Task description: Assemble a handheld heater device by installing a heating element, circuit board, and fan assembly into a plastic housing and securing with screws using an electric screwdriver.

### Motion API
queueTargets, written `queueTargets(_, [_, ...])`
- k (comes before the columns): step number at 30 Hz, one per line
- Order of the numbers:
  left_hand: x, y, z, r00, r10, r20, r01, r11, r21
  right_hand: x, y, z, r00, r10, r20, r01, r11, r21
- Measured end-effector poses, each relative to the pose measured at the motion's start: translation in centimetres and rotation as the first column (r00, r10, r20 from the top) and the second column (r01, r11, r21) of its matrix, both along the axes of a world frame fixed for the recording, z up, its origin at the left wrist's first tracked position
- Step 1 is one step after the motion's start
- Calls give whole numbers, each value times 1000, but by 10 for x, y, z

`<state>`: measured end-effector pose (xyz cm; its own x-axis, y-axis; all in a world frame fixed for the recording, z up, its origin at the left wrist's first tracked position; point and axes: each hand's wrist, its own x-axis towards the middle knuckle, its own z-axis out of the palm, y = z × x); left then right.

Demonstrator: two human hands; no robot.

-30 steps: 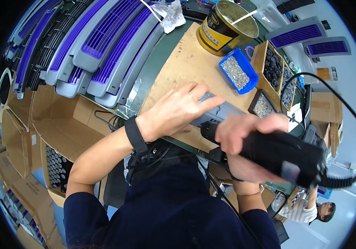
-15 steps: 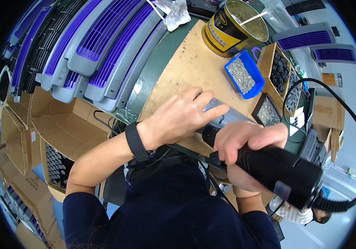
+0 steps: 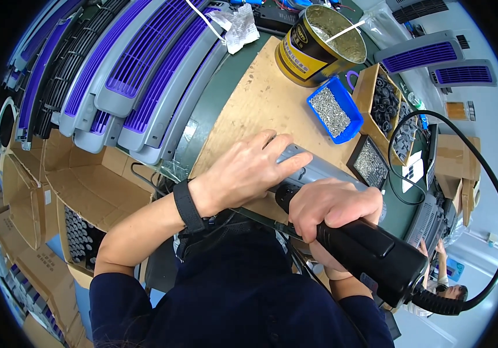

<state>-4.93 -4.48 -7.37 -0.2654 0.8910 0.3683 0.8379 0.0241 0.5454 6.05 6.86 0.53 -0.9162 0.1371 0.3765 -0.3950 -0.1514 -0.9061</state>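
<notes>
My right hand [image 3: 336, 211] is wrapped around a black electric screwdriver [image 3: 373, 252], whose cable curves away at the right. Its nose [image 3: 286, 194] points left, close to my left fingers; the bit's tip is hidden. Under my left hand [image 3: 252, 171] lies a long grey plastic housing [image 3: 327, 168]. The left fingers are bent over its near end, with thumb and forefinger along it. A dark band circles my left wrist. The housing's far end runs behind my right hand.
A blue tray [image 3: 350, 119] of small screws and a dark tray [image 3: 370, 162] of metal bits stand beyond the housing. Behind are a black-yellow bucket [image 3: 307, 55] and a wooden box [image 3: 368, 87] of black parts. Purple-grey grilles [image 3: 144, 64] crowd the left; a co-worker's hands [image 3: 440, 249] show right.
The screwdriver and my right hand have shifted left and slightly down in the picture. My left hand stays on the housing. A co-worker's raised hands have come into view at the right.
</notes>
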Motion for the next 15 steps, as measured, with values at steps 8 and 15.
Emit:
queueTargets(8, [1,0,-1,999,-24,21,24,1000,-3,2,3,-6,1000,-6,-27,9,994,109])
queueTargets(15, [-3,-9,17,997,-32,77,39,995,-88,20,11,12,983,-181,-16,181,983,33])
